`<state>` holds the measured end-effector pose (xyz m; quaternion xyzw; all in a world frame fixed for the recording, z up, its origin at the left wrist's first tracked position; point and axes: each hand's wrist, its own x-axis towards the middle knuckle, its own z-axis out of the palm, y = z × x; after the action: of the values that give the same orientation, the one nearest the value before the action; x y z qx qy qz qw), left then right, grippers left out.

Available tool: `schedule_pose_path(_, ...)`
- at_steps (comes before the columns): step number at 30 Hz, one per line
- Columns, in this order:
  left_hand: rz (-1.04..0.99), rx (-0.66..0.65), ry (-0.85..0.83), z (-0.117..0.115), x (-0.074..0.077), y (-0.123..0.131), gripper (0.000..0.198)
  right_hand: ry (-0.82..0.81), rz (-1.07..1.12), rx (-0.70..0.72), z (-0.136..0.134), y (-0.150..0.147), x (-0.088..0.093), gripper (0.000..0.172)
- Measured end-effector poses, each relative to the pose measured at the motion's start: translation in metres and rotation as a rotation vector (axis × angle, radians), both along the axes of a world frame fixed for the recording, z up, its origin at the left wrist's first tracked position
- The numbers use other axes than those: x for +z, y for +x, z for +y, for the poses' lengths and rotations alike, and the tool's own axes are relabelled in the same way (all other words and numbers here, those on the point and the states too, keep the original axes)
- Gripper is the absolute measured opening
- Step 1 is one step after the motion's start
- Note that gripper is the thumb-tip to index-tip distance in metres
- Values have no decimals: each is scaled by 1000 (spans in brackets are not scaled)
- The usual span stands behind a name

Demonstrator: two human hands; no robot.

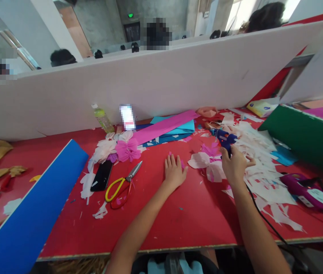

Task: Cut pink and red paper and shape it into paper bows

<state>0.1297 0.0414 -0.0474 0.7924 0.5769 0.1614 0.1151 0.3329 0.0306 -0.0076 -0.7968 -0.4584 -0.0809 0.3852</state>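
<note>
My left hand lies flat on the red table with its fingers stretched forward, over small magenta paper scraps that it partly hides. Toward the right, my right hand is closed around the grip of a dark blue glue gun, whose nozzle points up and left. A black cord runs down from under that hand to the table edge. Between my hands, nearer the right one, lie pale pink paper petals and a magenta paper piece. Scissors with yellow and red handles rest open to the left.
A heap of white paper strips spreads at right, beside a purple tool and a green panel. At left are a black phone, paper flowers, a bottle and a blue panel. Folded paper lies behind.
</note>
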Motion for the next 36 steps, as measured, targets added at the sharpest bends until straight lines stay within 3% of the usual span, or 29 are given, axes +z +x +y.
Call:
schedule_pose_path(4, -130, -120, -78, 9, -2, 41, 61, -2, -6, 24, 0, -2, 0, 39)
schedule_pose_path(7, -349, -102, -32, 16, 15, 52, 51, -7, 1, 41, -1, -3, 0, 38)
schedule_pose_path(10, -605, -98, 25, 19, 35, 47, 35, -16, 8, 81, -1, -4, 0, 39)
schedule_pose_path(15, -1092, -230, -352, 9, 43, 49, 22, -18, 15, 174, -10, -17, 3, 41)
schedule_pose_path(19, -1281, -291, -411, -11, 39, 56, 26, -8, -175, 359, -27, -37, -1, 36)
schedule_pose_path(23, -1234, -135, -369, -27, 38, 46, 23, -2, -299, 423, -39, -55, -9, 27)
schedule_pose_path(28, -967, 47, -291, -32, 33, 29, 15, -32, -361, 522, -39, -73, -20, 28)
schedule_pose_path(33, -787, 104, -171, -31, 31, 17, 14, -138, -393, 584, -43, -80, -15, 30)
schedule_pose_path(36, -751, 104, -163, -30, 30, 12, 14, -217, -389, 618, -46, -64, -7, 28)
